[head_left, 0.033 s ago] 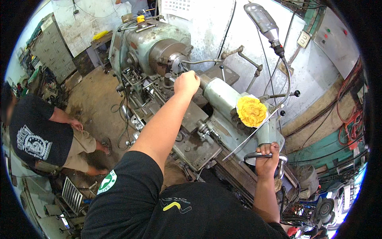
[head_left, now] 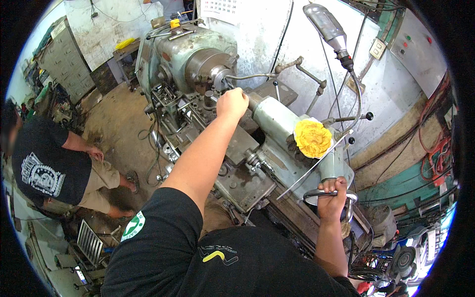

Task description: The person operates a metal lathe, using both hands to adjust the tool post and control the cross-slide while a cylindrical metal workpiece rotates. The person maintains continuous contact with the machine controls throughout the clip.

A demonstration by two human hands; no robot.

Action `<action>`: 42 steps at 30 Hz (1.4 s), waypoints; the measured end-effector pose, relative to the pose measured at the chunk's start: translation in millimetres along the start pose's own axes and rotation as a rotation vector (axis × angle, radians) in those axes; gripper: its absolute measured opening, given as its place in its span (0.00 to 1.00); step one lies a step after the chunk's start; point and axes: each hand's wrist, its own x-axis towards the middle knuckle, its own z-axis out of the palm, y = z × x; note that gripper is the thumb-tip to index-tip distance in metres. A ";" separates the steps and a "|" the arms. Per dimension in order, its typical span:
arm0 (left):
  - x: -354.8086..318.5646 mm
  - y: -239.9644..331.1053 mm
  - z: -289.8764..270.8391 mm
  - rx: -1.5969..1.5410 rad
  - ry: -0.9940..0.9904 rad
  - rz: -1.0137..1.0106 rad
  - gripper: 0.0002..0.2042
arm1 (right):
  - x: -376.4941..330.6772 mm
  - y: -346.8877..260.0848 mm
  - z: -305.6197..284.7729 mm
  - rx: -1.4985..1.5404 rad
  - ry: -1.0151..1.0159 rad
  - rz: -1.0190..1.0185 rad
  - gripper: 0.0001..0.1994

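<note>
I stand over a grey-green metal lathe (head_left: 168, 59). My left hand (head_left: 231, 103) reaches far forward and is closed around the front end of the tailstock barrel (head_left: 274, 119), just short of the round chuck (head_left: 205, 67). What lies inside the fist is hidden. My right hand (head_left: 332, 195) grips the rim of the metal handwheel (head_left: 312, 194) at the tailstock's near end. A crumpled yellow cloth (head_left: 312, 138) lies on top of the tailstock between my two hands.
A work lamp (head_left: 324, 22) on a bendy arm hangs over the machine. Another person (head_left: 44, 168) in a black shirt crouches on the dirt floor at the left. A grey cabinet (head_left: 57, 54) and cluttered bench stand behind. Cables and red hoses (head_left: 435, 148) hang at the right.
</note>
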 end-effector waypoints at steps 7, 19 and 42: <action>9.1 -3.2 4.2 0.012 0.070 0.044 0.14 | 5.2 32.6 -3.4 -0.225 0.063 0.020 0.10; 9.9 -4.1 6.1 0.005 0.067 0.023 0.14 | 0.0 30.0 5.2 -0.263 0.029 0.067 0.10; 7.0 -1.6 1.2 -0.008 0.041 0.017 0.14 | 2.7 30.7 -2.7 -0.280 -0.089 0.025 0.09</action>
